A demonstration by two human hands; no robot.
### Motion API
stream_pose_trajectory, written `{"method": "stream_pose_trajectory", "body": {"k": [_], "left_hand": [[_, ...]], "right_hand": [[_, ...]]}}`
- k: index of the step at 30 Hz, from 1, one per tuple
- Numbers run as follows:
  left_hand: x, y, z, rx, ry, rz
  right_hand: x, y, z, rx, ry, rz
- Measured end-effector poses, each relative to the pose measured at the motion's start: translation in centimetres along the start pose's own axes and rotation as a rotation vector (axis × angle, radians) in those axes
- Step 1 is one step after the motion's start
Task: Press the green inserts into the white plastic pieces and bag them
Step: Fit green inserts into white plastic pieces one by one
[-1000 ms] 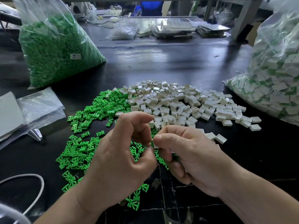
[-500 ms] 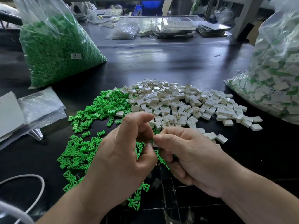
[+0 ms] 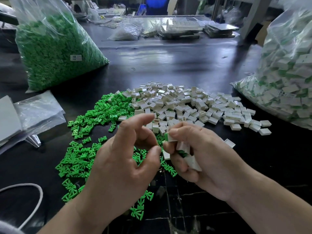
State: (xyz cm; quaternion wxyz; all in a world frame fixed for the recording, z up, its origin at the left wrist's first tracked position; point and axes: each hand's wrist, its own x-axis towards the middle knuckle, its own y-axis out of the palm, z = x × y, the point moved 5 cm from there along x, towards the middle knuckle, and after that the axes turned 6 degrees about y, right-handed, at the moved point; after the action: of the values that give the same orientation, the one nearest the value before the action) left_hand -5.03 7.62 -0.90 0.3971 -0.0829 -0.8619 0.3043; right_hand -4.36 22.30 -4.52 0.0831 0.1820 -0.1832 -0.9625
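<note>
Piece in hand: a white piece [image 3: 173,139] with a green insert [image 3: 166,137] showing at its left end, held above the near edge of the heaps.
Right hand [image 3: 207,159]: thumb and forefinger pinch that piece, and the lower fingers are curled round several more white ones with green in them.
Left hand [image 3: 121,159]: just beside the right, thumb and forefinger parted, fingers loosely bent, nothing that I can see between them.
How it handles: from where I stand these look light, stiff and smooth, likely to skid out of a loose pinch. I'd hold the white shell by its flat faces and push on the insert's broad end.
Loose green inserts [image 3: 101,115]: spread on the black table [image 3: 168,65], under and left of the hands.
White pieces heap [image 3: 185,102]: just beyond the hands, touching the green spread.
Bag of finished pieces [image 3: 287,78]: far right, bulging with white and green, so I judge bagging is well along, with many parts left.
Bag of green stock [image 3: 55,53]: far left, full.
Flat clear bags [image 3: 37,112]: at the left edge.
White cord [image 3: 33,208]: looped near left.
</note>
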Motion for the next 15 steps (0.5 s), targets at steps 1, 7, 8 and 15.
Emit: {"method": "stream_pose_trajectory", "body": {"k": [1,7,8,15], "left_hand": [[0.0,-0.1,0.4,0.017,-0.034,0.005],[-0.6,1.7,2.8,0.275,-0.134,0.283],[-0.7,2.2,2.7,0.336,-0.108,0.333],[-0.6,3.9,2.6,0.436,-0.007,0.437]], "right_hand": [[0.1,-0.1,0.2,0.083,-0.008,0.043],[0.2,-1.1,2.0,0.433,-0.087,0.256],[0.3,-1.1,2.0,0.428,-0.079,0.265],[0.6,-1.7,1.0,0.308,0.036,0.107]]}}
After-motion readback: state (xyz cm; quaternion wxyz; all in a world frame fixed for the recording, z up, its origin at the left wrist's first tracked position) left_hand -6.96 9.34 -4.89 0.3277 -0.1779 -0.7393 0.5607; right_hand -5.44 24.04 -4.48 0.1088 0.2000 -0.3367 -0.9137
